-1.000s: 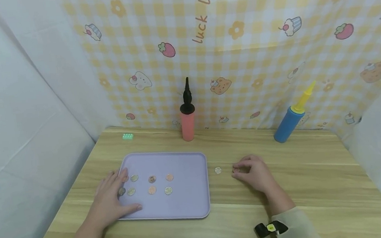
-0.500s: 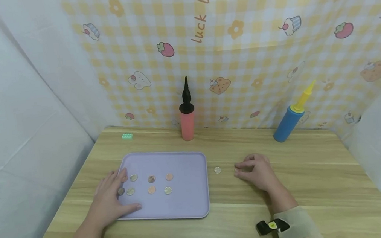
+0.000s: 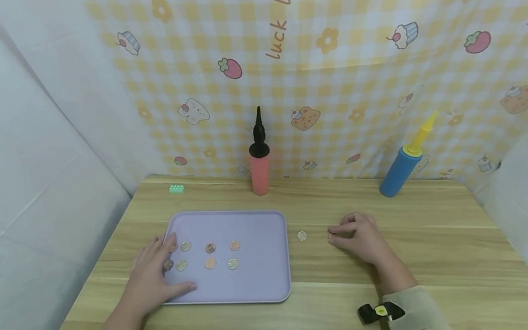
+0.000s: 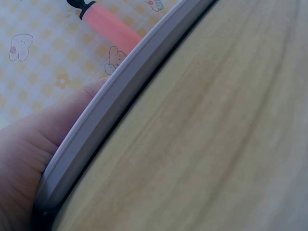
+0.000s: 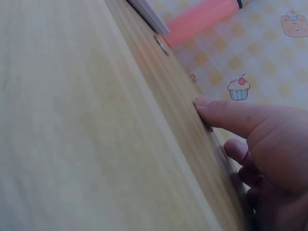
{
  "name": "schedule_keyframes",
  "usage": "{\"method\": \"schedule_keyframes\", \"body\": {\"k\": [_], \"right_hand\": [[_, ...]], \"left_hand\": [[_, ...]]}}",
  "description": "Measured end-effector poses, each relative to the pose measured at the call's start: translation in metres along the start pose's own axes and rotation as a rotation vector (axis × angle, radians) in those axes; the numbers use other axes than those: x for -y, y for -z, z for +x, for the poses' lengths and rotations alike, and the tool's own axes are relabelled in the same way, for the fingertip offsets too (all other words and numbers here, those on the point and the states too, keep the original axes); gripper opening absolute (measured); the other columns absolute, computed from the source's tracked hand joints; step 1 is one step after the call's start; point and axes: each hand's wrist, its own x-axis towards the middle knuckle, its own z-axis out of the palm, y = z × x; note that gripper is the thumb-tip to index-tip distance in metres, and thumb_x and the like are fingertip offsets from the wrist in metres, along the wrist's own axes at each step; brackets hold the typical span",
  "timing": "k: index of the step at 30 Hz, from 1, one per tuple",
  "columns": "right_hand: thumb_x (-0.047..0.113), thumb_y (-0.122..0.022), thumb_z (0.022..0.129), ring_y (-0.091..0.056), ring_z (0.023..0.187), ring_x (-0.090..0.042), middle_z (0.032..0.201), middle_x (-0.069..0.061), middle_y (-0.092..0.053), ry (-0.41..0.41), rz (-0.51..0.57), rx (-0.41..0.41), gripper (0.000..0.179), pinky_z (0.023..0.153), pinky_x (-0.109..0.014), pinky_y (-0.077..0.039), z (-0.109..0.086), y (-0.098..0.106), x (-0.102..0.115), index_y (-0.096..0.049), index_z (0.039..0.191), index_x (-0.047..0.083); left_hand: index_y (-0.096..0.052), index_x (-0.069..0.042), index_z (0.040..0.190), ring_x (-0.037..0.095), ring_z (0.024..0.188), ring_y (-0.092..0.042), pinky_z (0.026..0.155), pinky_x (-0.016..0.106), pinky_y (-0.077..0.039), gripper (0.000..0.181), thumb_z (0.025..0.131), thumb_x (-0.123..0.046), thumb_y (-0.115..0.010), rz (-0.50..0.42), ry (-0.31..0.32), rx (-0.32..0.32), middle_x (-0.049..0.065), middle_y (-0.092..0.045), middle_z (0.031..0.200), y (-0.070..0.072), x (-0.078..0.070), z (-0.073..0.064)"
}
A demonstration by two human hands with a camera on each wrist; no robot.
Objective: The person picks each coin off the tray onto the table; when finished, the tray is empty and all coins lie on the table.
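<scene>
A: ok so where's the coin the person's fiddling with?

B: The copper-coloured coin is down at the table, mostly hidden by fingers. The right hand has it pinched at the thumb and fingertip; the right wrist view shows a sliver of its edge by the thumb.

A: Any others about?

B: Yep, a silvery coin lies on the wood between that hand and the purple tray. More coins sit in the tray in two rough rows, copper and silvery mixed. Can't give an exact count, fingers cover part of the left end.

A: And the left hand?

B: Spread loosely over the tray's left side, not clenched, with the thumb lying over the near rim.

A: What's behind all that?

B: Pink pump with a black nozzle, upright at the back. Blue pump with a yellow nozzle off to the right, looks tilted. Little green toy brick near the back left corner, then a yellow checked cloth hanging behind everything.
</scene>
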Motion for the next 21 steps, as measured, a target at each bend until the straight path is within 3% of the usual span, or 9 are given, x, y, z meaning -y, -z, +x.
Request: {"method": "schedule_keyframes", "body": {"k": [10,14,17,21], "right_hand": [[0.029,-0.089,0.09,-0.049,0.116,-0.033,0.115,-0.005,-0.065,-0.002,-0.012,0.001,0.021,0.093,-0.046,-0.042,0.0,0.003,-0.002,-0.087,0.108,0.019],[0.031,-0.09,0.09,-0.05,0.117,-0.033,0.115,-0.005,-0.066,-0.002,0.0,-0.015,0.021,0.094,-0.047,-0.042,0.0,0.002,-0.002,-0.087,0.107,0.02],[0.03,-0.088,0.091,-0.057,0.114,-0.031,0.112,-0.006,-0.072,-0.024,0.07,-0.098,0.018,0.097,-0.047,-0.045,0.002,-0.003,-0.003,-0.087,0.104,0.017],[0.029,-0.084,0.094,-0.066,0.105,-0.027,0.104,-0.008,-0.077,-0.036,0.144,-0.28,0.018,0.095,-0.045,-0.05,0.005,-0.012,-0.001,-0.086,0.098,0.012]], "left_hand": [[-0.04,-0.002,0.163,0.062,0.149,-0.027,0.123,0.074,-0.01,0.132,0.062,-0.062,-0.098,-0.01,-0.03,-0.021,0.034,-0.047,0.157,0.002,-0.002,0.002],[-0.04,-0.003,0.164,0.061,0.149,-0.027,0.124,0.073,-0.008,0.132,0.061,-0.062,-0.099,-0.017,-0.026,-0.019,0.034,-0.044,0.159,0.001,-0.002,0.001],[-0.04,-0.004,0.164,0.061,0.149,-0.028,0.123,0.074,-0.009,0.132,0.061,-0.062,-0.099,-0.016,-0.019,-0.016,0.035,-0.04,0.161,0.001,-0.002,0.001],[-0.04,-0.005,0.164,0.06,0.149,-0.028,0.122,0.076,-0.01,0.132,0.06,-0.062,-0.099,-0.016,-0.016,-0.017,0.032,-0.048,0.157,0.003,-0.002,0.001]]}}
